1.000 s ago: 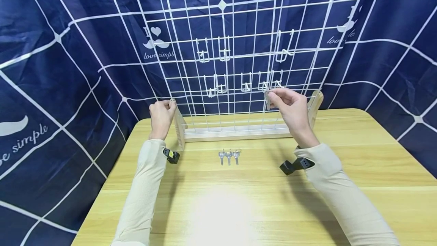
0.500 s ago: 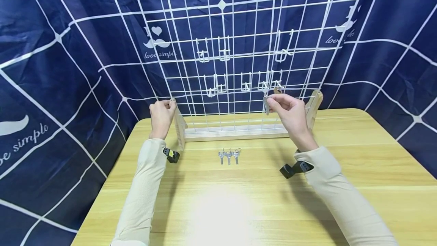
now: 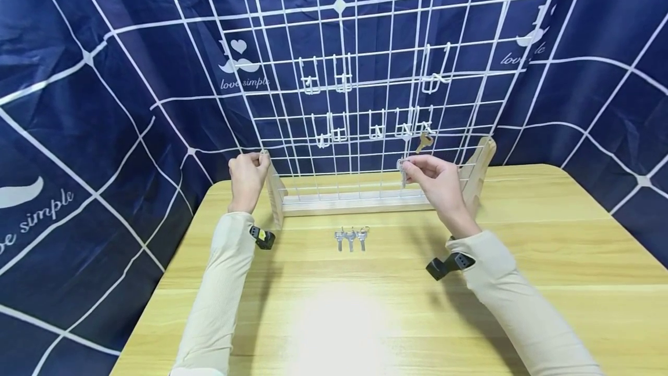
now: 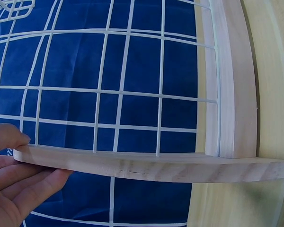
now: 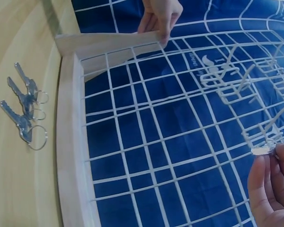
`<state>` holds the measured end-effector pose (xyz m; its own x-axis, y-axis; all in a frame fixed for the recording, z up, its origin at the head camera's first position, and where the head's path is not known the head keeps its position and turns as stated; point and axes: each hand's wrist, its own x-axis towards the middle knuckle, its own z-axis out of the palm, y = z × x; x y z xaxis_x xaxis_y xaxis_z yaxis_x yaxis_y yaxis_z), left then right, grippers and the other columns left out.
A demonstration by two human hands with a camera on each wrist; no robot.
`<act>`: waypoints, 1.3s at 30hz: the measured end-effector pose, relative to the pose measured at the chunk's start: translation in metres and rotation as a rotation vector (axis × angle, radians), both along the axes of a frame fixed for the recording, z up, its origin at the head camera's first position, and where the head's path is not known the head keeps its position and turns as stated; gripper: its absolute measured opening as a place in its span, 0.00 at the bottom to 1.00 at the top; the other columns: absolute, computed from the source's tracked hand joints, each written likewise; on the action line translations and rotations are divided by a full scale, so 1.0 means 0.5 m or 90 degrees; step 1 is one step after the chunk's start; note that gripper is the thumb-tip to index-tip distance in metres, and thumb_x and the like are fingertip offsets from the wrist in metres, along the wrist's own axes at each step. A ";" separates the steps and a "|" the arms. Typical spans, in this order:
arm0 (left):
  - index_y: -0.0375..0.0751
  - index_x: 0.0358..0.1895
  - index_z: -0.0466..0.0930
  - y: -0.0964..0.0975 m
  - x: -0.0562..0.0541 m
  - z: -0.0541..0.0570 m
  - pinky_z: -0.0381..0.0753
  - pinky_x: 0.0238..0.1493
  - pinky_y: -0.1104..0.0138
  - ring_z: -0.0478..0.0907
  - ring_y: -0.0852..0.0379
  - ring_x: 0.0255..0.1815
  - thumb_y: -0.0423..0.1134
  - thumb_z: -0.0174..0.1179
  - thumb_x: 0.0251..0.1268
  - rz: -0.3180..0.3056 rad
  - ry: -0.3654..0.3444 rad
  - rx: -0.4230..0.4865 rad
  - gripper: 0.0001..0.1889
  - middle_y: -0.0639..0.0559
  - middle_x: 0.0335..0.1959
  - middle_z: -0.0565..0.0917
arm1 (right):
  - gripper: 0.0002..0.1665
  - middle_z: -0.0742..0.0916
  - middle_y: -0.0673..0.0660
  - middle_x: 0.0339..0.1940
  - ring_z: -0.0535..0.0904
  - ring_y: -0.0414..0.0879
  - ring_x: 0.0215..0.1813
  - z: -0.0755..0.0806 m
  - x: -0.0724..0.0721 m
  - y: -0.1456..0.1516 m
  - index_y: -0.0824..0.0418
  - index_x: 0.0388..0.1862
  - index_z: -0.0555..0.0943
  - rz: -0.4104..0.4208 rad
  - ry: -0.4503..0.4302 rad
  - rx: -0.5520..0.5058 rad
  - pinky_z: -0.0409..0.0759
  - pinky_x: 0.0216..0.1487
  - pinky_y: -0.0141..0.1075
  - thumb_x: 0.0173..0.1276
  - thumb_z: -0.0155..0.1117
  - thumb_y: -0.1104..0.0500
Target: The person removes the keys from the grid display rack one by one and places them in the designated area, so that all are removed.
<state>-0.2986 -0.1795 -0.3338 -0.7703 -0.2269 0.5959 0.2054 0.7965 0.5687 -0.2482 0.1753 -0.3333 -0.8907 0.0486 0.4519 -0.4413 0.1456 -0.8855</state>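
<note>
My left hand (image 3: 247, 181) holds the end of the rack's wooden side piece (image 4: 146, 168), thumb on one face and fingers on the other in the left wrist view. A silver key (image 3: 403, 174) is pinched between thumb and fingertips of my right hand (image 3: 437, 184), just in front of the white wire grid (image 3: 357, 158) and below a row of small hooks (image 3: 403, 129). Close above that hand, a brass-coloured key (image 3: 425, 143) hangs at the rightmost lower hook. In the right wrist view, glare hides part of the pinched key (image 5: 262, 150).
Three silver keys (image 3: 351, 239) with rings lie side by side on the wooden table (image 3: 313, 283) in front of the rack's wooden base bar (image 3: 360, 204). Larger hooks (image 3: 434, 81) hang higher on the grid. Blue patterned cloth (image 3: 130, 149) stands behind and at the sides.
My right hand has moved down and slightly left from the lower hooks, still pinching the silver key. This has uncovered the brass-coloured key. The left hand stays where it was.
</note>
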 end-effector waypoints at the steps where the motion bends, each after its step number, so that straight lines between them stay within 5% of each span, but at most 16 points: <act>1: 0.33 0.32 0.88 0.000 0.000 0.001 0.77 0.35 0.55 0.80 0.42 0.26 0.34 0.54 0.58 0.000 0.000 -0.001 0.12 0.42 0.22 0.86 | 0.17 0.88 0.48 0.31 0.81 0.37 0.27 -0.003 -0.001 0.000 0.77 0.44 0.81 0.003 -0.003 -0.002 0.80 0.37 0.28 0.65 0.66 0.62; 19: 0.31 0.36 0.88 -0.001 0.000 0.005 0.78 0.36 0.55 0.82 0.43 0.27 0.35 0.54 0.61 -0.005 -0.009 0.005 0.13 0.41 0.25 0.87 | 0.17 0.86 0.41 0.30 0.81 0.35 0.28 -0.054 -0.002 -0.001 0.79 0.46 0.80 0.030 -0.065 0.008 0.81 0.36 0.29 0.66 0.64 0.64; 26: 0.32 0.29 0.87 -0.002 0.001 0.001 0.73 0.29 0.58 0.77 0.45 0.21 0.34 0.55 0.59 -0.007 -0.001 -0.001 0.12 0.42 0.21 0.86 | 0.18 0.88 0.57 0.35 0.81 0.35 0.29 -0.073 -0.001 0.000 0.77 0.46 0.80 0.027 -0.098 0.034 0.81 0.37 0.30 0.65 0.65 0.63; 31: 0.31 0.33 0.88 -0.001 0.002 0.002 0.77 0.34 0.56 0.81 0.43 0.25 0.35 0.55 0.60 -0.006 -0.006 0.001 0.12 0.40 0.24 0.86 | 0.17 0.86 0.71 0.40 0.82 0.35 0.29 -0.087 -0.003 0.001 0.77 0.46 0.80 0.022 -0.106 0.066 0.82 0.37 0.31 0.66 0.64 0.63; 39: 0.30 0.35 0.88 -0.001 0.002 0.002 0.79 0.35 0.54 0.83 0.43 0.28 0.34 0.55 0.60 -0.007 -0.001 -0.002 0.13 0.40 0.25 0.86 | 0.19 0.85 0.73 0.43 0.82 0.34 0.29 -0.099 -0.001 -0.002 0.80 0.48 0.77 0.036 -0.145 0.044 0.82 0.37 0.31 0.66 0.64 0.64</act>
